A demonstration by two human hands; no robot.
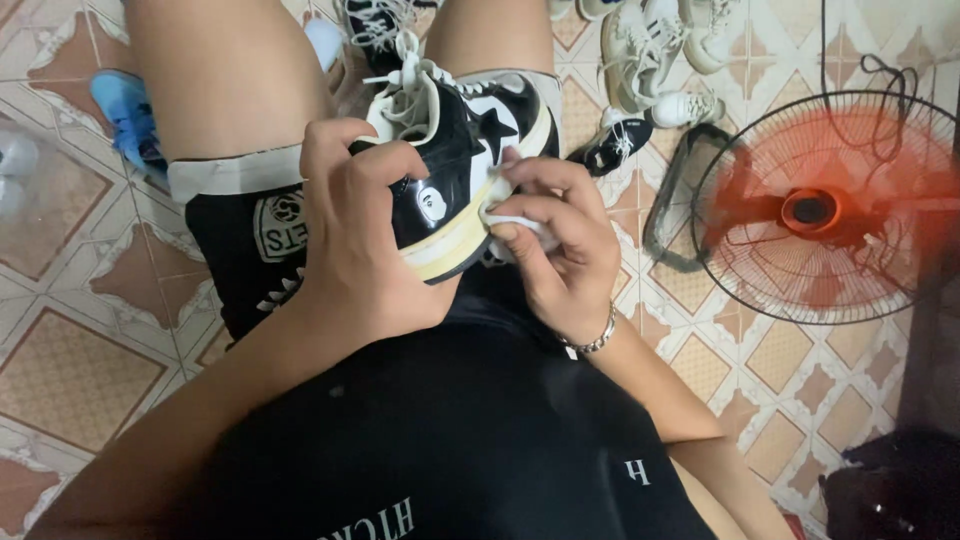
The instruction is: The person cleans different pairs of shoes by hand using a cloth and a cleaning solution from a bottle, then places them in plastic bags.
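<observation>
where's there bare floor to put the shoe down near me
Bare tiled floor lies beside the left leg, below the blue shoe. A smaller patch sits between the right hand and the fan. Ahead is crowded with white sneakers.

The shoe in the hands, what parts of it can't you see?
Head view:
- The black-and-white shoe: its heel side is covered by the left hand.
- White cloth: mostly wrapped inside the right hand fingers.
- Shoe's underside: faces away from the camera.
- Fan blades: blurred by spinning.
</observation>
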